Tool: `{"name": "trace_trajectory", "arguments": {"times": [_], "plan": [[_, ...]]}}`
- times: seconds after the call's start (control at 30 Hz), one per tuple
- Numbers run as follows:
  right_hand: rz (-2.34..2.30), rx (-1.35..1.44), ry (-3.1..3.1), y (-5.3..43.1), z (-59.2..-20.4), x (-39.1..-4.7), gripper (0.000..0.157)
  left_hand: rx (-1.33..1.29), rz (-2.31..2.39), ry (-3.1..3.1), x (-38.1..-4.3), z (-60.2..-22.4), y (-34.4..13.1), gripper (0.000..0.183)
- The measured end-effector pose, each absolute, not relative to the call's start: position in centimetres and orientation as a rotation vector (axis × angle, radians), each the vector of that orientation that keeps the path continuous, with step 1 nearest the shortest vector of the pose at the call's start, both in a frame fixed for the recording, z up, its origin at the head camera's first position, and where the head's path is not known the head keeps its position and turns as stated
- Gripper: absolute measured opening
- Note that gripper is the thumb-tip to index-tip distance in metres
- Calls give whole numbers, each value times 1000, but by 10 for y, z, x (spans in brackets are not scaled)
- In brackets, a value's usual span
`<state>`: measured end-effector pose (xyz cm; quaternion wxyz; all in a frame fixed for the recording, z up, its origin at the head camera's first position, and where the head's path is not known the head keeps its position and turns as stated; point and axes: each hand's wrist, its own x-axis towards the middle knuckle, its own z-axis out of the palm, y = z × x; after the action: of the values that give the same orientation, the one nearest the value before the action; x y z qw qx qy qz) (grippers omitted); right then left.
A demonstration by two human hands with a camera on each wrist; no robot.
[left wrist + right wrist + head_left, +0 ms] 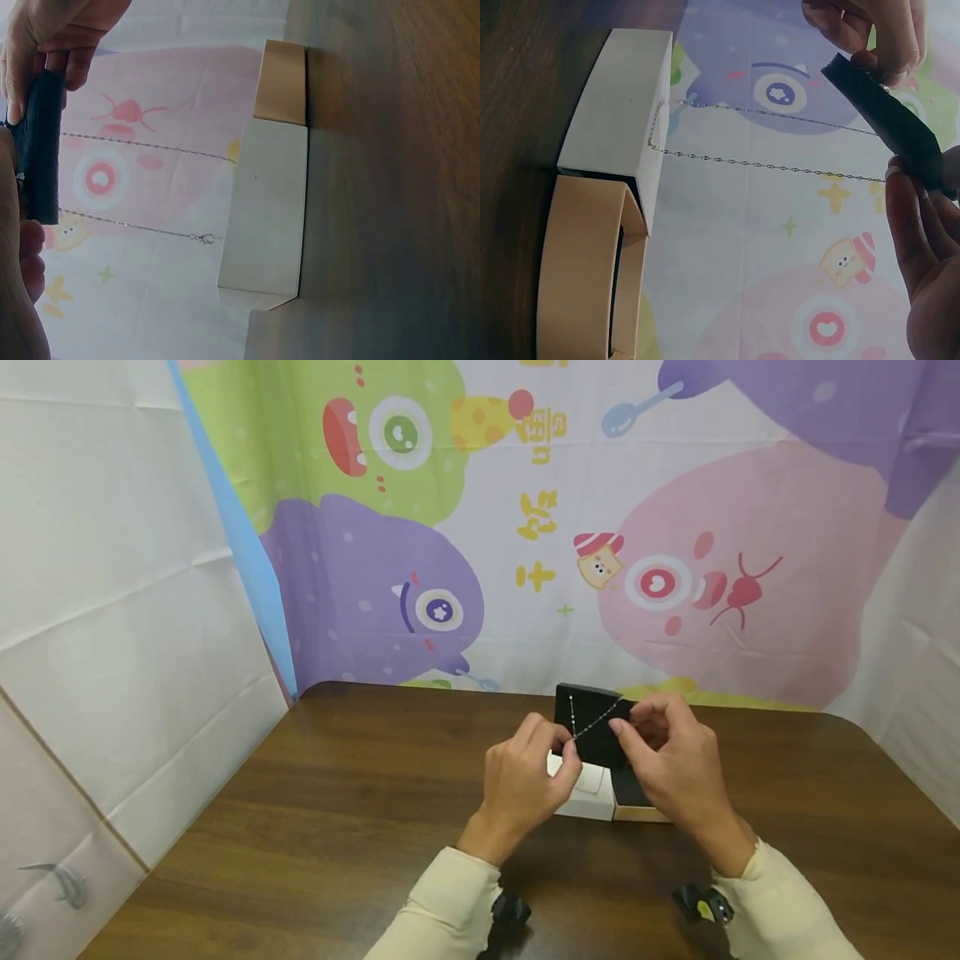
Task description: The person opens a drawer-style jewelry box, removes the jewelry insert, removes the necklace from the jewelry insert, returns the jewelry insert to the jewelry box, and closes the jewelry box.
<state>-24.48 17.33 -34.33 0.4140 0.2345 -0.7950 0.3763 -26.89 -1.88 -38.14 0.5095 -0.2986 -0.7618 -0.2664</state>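
A thin black jewelry pad is held up above the table. My right hand grips its right edge between thumb and fingers. A silver necklace runs in a V across the pad's front face. At the point of that V, my left hand pinches the necklace between thumb and index fingertip. In the left wrist view, two strands of the chain hang below the pad, one ending in a clasp. Part of the pad is hidden behind the fingers.
Below the hands on the brown wooden table lie a white box part and, joined to its right, a tan box part with a dark inside. A cartoon-printed cloth hangs behind the table.
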Motion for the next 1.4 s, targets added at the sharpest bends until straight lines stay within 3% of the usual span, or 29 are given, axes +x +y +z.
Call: {"name": "trace_trajectory", "arguments": {"times": [1.4], "plan": [[1025,557,-1978,175,-341,-241,21,-771,-705,-1659,-270,-369,-28,15]]}}
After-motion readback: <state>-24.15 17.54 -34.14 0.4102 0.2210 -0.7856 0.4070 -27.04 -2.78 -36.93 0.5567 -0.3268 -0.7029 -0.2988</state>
